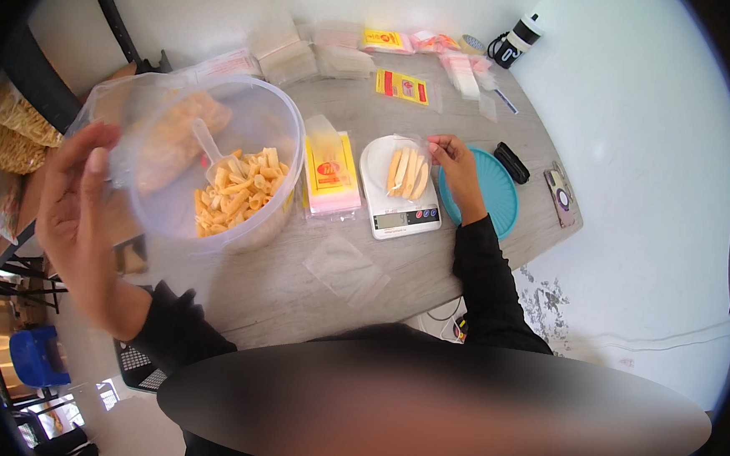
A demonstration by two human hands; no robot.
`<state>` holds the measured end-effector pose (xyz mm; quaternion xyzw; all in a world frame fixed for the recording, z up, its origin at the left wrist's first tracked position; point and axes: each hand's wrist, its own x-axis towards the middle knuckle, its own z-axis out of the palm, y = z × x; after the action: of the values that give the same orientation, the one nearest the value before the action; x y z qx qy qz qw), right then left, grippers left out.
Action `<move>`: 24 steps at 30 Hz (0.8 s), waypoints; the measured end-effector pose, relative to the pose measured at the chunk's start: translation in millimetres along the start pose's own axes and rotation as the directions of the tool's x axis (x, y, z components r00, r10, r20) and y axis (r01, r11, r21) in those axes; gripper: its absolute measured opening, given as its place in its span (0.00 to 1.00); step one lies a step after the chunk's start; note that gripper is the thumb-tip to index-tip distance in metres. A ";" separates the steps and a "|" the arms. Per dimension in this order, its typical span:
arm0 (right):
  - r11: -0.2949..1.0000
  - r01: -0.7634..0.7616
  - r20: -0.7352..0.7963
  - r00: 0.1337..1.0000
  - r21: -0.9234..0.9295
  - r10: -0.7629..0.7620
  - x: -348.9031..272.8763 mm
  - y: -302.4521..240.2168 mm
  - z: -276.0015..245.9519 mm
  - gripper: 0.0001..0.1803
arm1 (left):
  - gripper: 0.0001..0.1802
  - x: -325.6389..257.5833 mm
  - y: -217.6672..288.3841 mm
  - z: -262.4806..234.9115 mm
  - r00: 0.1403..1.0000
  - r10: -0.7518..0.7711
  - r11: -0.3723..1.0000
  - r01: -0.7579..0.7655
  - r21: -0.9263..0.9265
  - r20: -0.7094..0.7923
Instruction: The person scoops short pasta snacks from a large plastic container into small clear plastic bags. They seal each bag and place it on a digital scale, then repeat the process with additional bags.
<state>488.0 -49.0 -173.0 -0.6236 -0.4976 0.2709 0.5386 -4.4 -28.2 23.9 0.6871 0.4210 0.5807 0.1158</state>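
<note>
My right hand (458, 173) pinches the upper right edge of a small clear plastic bag (407, 174). The bag lies on a white kitchen scale (382, 158) and holds several pale yellow, stick-like snack pieces. Raised at the far left, my left hand (80, 231) is slightly blurred, its thumb and fingers apart and nothing in it. Beside it stands a big translucent plastic tub (280, 106) with tube-shaped orange-yellow snacks (246, 191). A clear scoop (207, 141) rests in them. Left of the scale is a stack of yellow-and-pink packets (332, 176).
A turquoise lid (494, 194) sits right of the scale, near a black case (513, 163) and a phone (562, 196). An unfilled clear bag (346, 267) lies in front. Bag stacks (342, 61) and a black-and-white bottle (518, 42) line the wall. A blue stool (38, 357) stands lower left.
</note>
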 end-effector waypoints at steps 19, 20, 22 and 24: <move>0.744 0.577 0.110 0.761 0.336 -0.640 -24.6 -241.3 116.3 0.06 | 0.22 -18.1 31.0 79.6 0.935 0.011 0.828 0.190 -0.528 0.354; 0.727 0.564 0.119 0.752 0.391 -0.648 -26.3 -243.5 123.7 0.06 | 0.21 -18.7 31.4 79.9 0.915 -0.020 0.762 0.275 -0.586 0.402; 0.726 0.518 0.116 0.773 0.452 -0.624 -29.3 -244.3 137.2 0.06 | 0.18 -16.4 29.1 76.8 0.887 -0.063 0.702 0.365 -0.612 0.458; 0.741 0.451 0.124 0.808 0.497 -0.576 -30.8 -242.3 145.7 0.07 | 0.15 -12.3 24.5 74.3 0.879 -0.097 0.731 0.381 -0.566 0.466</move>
<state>270.0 -36.7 9.2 -0.2772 -0.6442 0.2989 0.6471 73.3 -27.7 9.0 0.6484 0.2495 0.5130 0.5042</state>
